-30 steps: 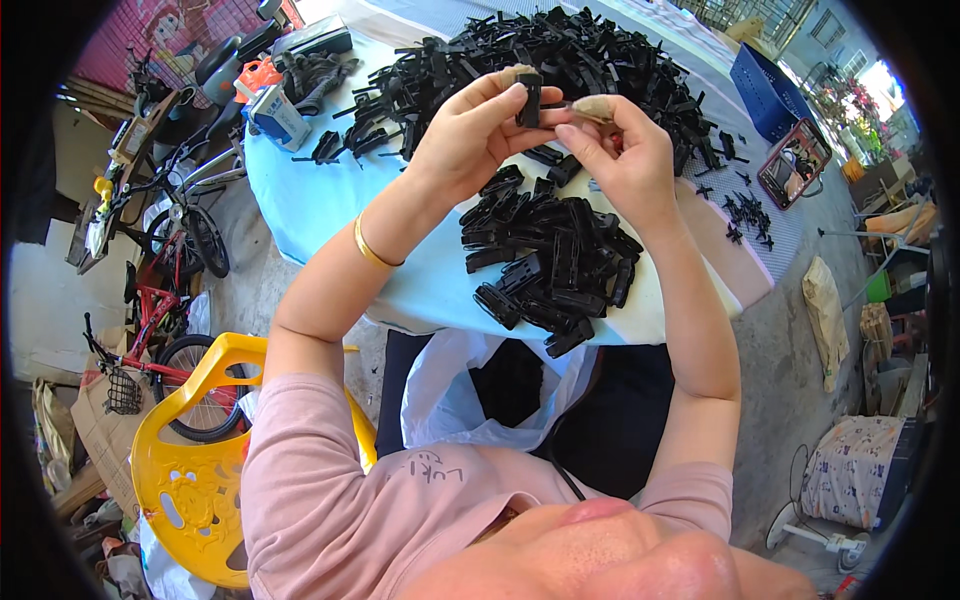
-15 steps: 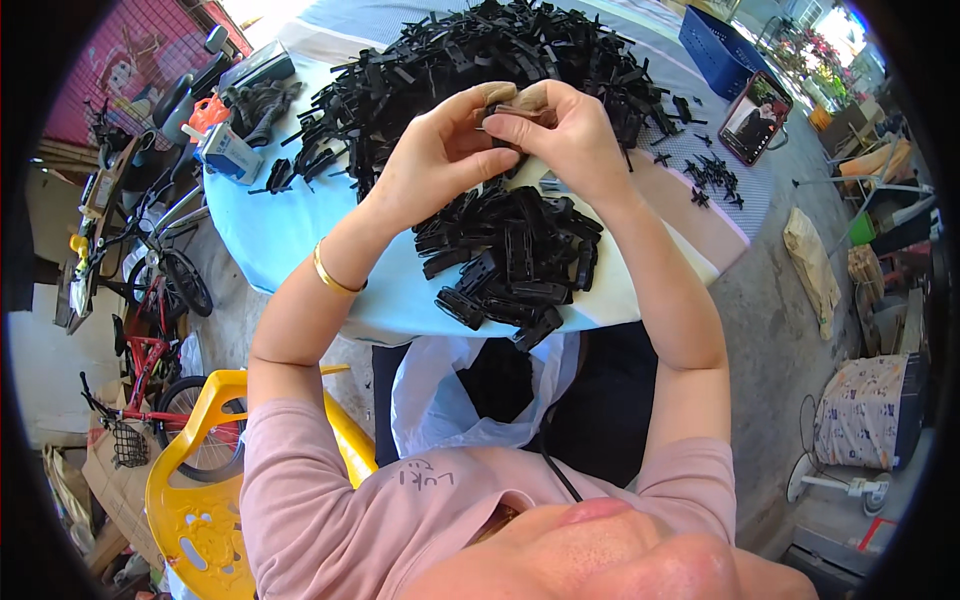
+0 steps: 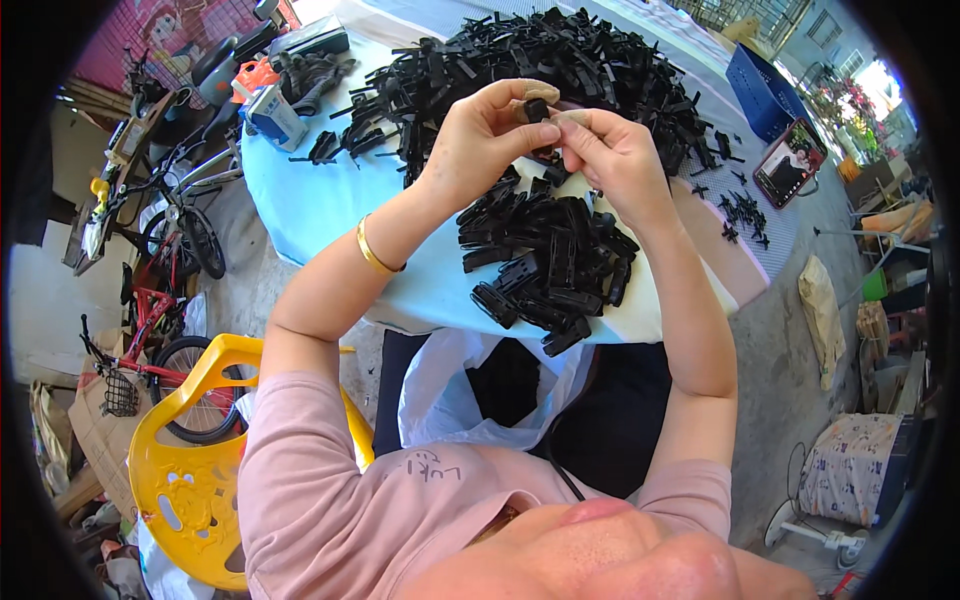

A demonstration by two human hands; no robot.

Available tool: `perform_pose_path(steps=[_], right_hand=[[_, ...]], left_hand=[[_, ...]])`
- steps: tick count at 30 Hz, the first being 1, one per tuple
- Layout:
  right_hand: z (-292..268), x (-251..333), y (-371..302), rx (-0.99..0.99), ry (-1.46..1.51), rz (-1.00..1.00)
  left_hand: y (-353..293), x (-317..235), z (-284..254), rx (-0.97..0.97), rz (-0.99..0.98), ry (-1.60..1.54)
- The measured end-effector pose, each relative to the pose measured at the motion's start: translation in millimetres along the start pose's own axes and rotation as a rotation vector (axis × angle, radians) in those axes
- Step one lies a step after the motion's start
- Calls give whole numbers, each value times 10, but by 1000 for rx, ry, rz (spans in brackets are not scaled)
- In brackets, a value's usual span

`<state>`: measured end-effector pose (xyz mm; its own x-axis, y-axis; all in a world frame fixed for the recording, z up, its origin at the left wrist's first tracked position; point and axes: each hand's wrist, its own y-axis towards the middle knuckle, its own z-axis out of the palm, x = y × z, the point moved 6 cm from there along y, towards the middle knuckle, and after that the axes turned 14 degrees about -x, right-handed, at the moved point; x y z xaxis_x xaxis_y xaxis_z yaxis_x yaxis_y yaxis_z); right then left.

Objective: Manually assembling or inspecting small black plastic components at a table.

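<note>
While both hands meet above the table, these notes apply.

Left hand: left hand (image 3: 480, 140) raised over the table, thumb and forefinger pinching a small black plastic piece (image 3: 537, 108) from its left side; other fingers curled.

Right hand: right hand (image 3: 615, 160) meets it from the right, fingertips pressed to the same piece; pale tape or covers show on thumb and fingertip.

Piece held: between the two hands, lifted clear of the tabletop, above the near stack.

Near stack: black clips (image 3: 550, 265) piled loosely at the table's near edge, just below the hands.

Far heap: large heap of black parts (image 3: 560, 60) spread across the far side of the table.

Table: round table (image 3: 320, 200) with a light blue cover.

Wrist: gold bangle (image 3: 372, 250) on the left forearm.

Lap: white plastic bag (image 3: 450, 400) hanging open below the table edge.

Surroundings: yellow plastic chair (image 3: 190, 480) at the left; bicycles (image 3: 150, 300) beyond it; blue crate (image 3: 765, 95) and a tablet (image 3: 790, 160) on the table's far right.
</note>
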<state>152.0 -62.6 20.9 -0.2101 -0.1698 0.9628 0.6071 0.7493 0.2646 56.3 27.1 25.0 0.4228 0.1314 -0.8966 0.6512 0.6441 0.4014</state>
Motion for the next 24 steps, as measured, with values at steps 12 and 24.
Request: perform_pose_path(steps=[12,24], right_hand=[[-93,56,28,19,-80,19],[-374,-29,165,-79,-1193,-502]], left_hand=[[-55,-133,50,-14,218,330],[-133,-90,165,308,-39,190]])
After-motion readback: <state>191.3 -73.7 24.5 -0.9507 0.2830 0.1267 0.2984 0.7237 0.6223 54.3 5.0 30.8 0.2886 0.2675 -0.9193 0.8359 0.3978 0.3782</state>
